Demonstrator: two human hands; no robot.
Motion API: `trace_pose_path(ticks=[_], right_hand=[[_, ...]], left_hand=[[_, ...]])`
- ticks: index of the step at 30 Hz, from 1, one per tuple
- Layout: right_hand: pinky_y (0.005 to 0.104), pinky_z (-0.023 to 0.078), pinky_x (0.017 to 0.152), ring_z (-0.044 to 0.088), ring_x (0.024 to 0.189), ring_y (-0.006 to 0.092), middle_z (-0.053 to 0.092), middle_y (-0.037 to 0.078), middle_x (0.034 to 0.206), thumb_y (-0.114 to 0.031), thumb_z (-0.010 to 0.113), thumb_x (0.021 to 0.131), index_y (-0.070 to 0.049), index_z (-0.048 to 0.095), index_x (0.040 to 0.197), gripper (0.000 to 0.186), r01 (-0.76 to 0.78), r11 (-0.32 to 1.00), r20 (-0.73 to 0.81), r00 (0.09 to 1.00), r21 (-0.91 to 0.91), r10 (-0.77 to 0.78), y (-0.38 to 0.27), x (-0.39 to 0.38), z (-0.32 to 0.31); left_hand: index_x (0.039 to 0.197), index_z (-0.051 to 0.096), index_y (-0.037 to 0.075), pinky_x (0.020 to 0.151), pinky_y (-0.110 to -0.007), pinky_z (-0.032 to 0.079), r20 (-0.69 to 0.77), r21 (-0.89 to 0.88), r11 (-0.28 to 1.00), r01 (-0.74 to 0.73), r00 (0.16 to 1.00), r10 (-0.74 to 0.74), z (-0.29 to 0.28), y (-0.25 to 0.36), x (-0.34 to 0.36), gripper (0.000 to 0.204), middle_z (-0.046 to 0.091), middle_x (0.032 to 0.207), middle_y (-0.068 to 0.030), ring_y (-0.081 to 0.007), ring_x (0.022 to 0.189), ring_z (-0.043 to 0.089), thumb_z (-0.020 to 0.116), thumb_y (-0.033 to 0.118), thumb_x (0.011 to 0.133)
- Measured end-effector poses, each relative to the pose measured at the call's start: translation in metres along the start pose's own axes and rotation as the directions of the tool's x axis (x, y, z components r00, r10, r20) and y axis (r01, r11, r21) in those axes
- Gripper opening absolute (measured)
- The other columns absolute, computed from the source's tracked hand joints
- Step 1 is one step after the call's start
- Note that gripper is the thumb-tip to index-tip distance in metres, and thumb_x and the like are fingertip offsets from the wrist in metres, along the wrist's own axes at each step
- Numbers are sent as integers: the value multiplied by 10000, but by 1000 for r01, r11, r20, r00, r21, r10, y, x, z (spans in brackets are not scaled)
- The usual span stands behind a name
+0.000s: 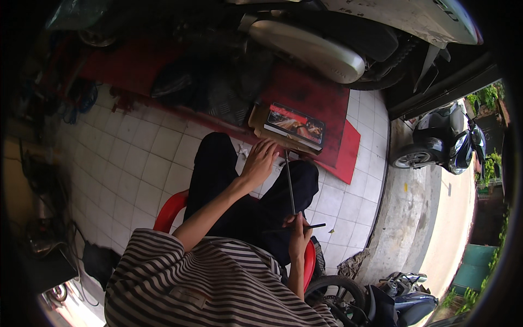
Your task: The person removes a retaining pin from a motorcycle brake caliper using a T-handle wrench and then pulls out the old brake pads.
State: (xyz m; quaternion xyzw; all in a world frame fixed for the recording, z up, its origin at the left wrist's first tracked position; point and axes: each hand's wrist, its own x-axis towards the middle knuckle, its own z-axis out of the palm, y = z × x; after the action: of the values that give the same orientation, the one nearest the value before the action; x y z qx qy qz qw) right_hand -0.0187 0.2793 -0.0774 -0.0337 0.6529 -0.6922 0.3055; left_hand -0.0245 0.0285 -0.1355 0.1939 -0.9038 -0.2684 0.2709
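Observation:
My right hand (298,231) is closed around the handle end of a T-handle wrench (290,185). Its long thin shaft points away from me over my right thigh, and the dark crossbar sticks out to the right of my fist. My left hand (260,162) is forward of my knees with its fingers stretched out, near the front edge of a cardboard tray (257,126). Whether the fingertips touch the tray cannot be made out. A box with a dark and red printed top (296,125) lies on the tray, on a red platform (340,144).
A motorcycle with a silver-grey side cover (308,49) stands on the red platform ahead. I sit on a red plastic chair (169,210) over a white tiled floor (144,161). More motorbikes stand at the right (444,141) and lower right (338,294). Cables lie at the left.

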Motion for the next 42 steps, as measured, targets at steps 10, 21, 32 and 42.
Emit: trace_pose_path(ticks=[10, 21, 32, 42], right_hand=[[281, 400, 529, 547, 535, 163, 624, 118, 680, -297, 484, 1071, -32, 563, 730, 439, 57, 998, 0, 998, 22, -57, -11, -6, -24], [278, 407, 521, 554, 544, 166, 608, 119, 677, -279, 473, 1080, -19, 549, 753, 424, 208, 971, -105, 975, 114, -196, -21, 24, -29], [298, 410, 586, 523, 651, 161, 579, 106, 737, -247, 460, 1090, -7, 547, 779, 402, 347, 937, -133, 931, 41, -339, -59, 59, -20], [290, 418, 510, 538, 566, 163, 599, 118, 695, -265, 470, 1082, -5, 552, 788, 400, 270, 959, -100, 955, -87, -278, -46, 29, -36]], left_hand=[[1216, 566, -30, 974, -484, 449, 35, 113, 994, -1, 999, -3, 28, -36, 29, 275, 625, 1143, -183, -353, 1118, 575, 522, 155, 1018], [1211, 628, 36, 827, -483, 495, 393, 347, 937, 34, 902, -179, 66, -70, 79, 344, 702, 963, -166, -352, 921, 666, 624, 277, 965], [1264, 675, 185, 904, -552, 465, 160, 140, 984, 110, 978, -132, 82, -62, 69, 325, 641, 1259, -151, -378, 1057, 651, 641, 307, 965], [943, 663, 49, 951, -429, 414, 49, 104, 994, 21, 998, -26, 46, -52, 47, 155, 591, 1095, -124, -273, 1128, 503, 690, 201, 933]])
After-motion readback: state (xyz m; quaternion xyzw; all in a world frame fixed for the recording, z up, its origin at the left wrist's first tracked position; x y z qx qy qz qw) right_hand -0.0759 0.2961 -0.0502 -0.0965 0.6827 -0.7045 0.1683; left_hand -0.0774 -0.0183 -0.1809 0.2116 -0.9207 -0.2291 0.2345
